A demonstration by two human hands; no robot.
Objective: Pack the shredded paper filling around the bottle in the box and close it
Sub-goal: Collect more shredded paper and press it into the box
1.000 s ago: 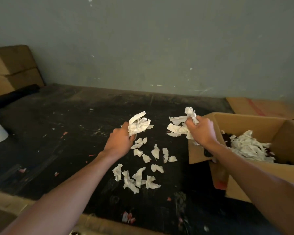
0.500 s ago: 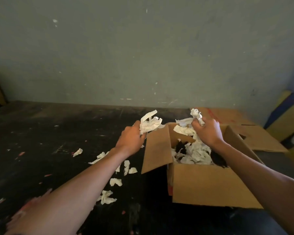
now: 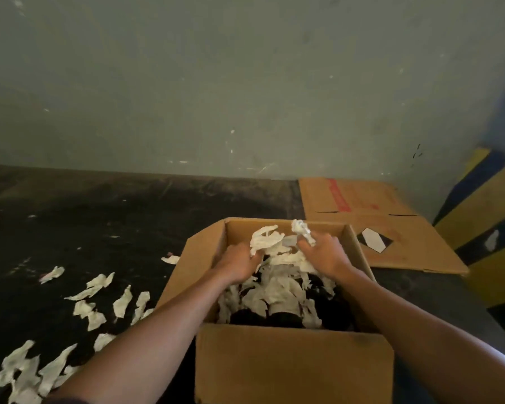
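An open brown cardboard box (image 3: 292, 363) stands in front of me with its flaps up. Both hands are inside it, over a heap of white shredded paper (image 3: 277, 290). My left hand (image 3: 238, 265) clutches a bunch of white paper strips (image 3: 264, 240) above the heap. My right hand (image 3: 325, 255) grips a crumpled wad of paper (image 3: 302, 230) near the far wall of the box. Something dark (image 3: 280, 317) shows under the paper at the near side; I cannot make out the bottle's shape.
Loose paper strips (image 3: 99, 304) lie scattered on the dark floor (image 3: 85, 228) left of the box. A flattened cardboard sheet (image 3: 391, 228) with red tape lies behind the box on the right. A grey-green wall (image 3: 245, 83) stands behind, and yellow-and-blue boards (image 3: 490, 228) lean at far right.
Both hands carried their paper from above the floor pile rightward and down into the box. The view has swung right, so the box now sits in the centre.
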